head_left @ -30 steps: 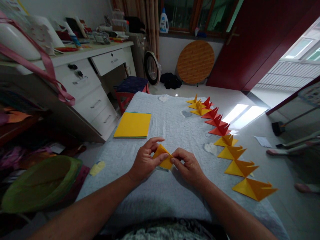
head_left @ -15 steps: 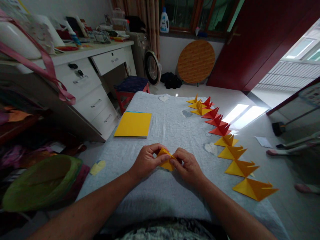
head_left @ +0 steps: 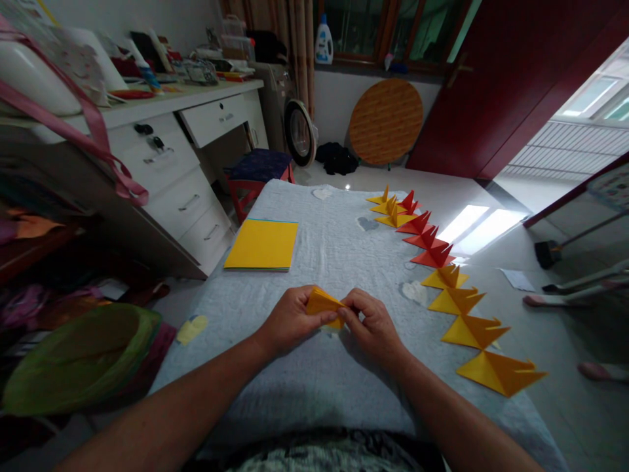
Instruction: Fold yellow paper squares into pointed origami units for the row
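A small folded piece of yellow paper (head_left: pixel 322 302) is held between my two hands, just above the cloth-covered table. My left hand (head_left: pixel 289 316) is closed on its left side, with the thumb along the lower part. The thumb and fingers of my right hand (head_left: pixel 369 321) pinch its right corner. Part of the paper is hidden behind the fingers. Ahead and to the left lies a square stack of paper (head_left: pixel 263 244) with a yellow sheet on top. Along the right side runs a row of folded paper cranes, yellow ones (head_left: pixel 501 372) nearest and red ones (head_left: pixel 432 249) farther off.
A pale blue cloth (head_left: pixel 329 246) with heart shapes covers the table. White drawers (head_left: pixel 181 196) and a stool (head_left: pixel 258 167) stand on the left, beside a green basket (head_left: pixel 83 360). A round wooden tabletop (head_left: pixel 386 121) leans at the back wall.
The fingers of my left hand have shifted down and back from the top of the paper, and the folded paper has turned slightly. The stack and the cranes stay put.
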{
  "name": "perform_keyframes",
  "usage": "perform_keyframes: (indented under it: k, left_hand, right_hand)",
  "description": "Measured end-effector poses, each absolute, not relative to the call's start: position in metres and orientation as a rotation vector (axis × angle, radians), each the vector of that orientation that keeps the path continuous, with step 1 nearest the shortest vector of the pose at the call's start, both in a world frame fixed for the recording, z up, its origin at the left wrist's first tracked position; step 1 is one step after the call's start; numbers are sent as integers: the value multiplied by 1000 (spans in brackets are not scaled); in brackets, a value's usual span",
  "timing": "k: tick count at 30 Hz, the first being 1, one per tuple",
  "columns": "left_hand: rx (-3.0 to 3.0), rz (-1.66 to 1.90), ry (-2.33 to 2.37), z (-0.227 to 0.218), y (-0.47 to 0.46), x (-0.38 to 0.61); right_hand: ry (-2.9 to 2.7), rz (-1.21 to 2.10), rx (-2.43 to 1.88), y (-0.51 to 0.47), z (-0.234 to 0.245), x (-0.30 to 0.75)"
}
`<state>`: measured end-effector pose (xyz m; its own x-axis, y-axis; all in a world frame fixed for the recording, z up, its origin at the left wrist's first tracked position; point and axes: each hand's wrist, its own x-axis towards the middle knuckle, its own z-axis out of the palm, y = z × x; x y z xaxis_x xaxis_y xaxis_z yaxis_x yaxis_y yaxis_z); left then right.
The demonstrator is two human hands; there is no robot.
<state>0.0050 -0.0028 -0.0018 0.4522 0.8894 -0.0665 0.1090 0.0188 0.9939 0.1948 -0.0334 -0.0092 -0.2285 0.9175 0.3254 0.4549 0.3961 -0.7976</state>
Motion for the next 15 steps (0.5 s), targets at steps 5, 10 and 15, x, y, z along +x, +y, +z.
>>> perform_keyframes:
  k: [5, 10, 15]
  left_hand:
    - [1344, 710, 910, -6, -5, 8]
    - [1350, 692, 876, -5, -5, 6]
    - [1356, 702, 846, 0, -2, 5]
  right_hand:
    - [-1832, 733, -1202, -34, -11, 194]
    - [-1834, 745, -1197, -34, -10, 196]
    - [-1826, 737, -1167, -34, -6, 199]
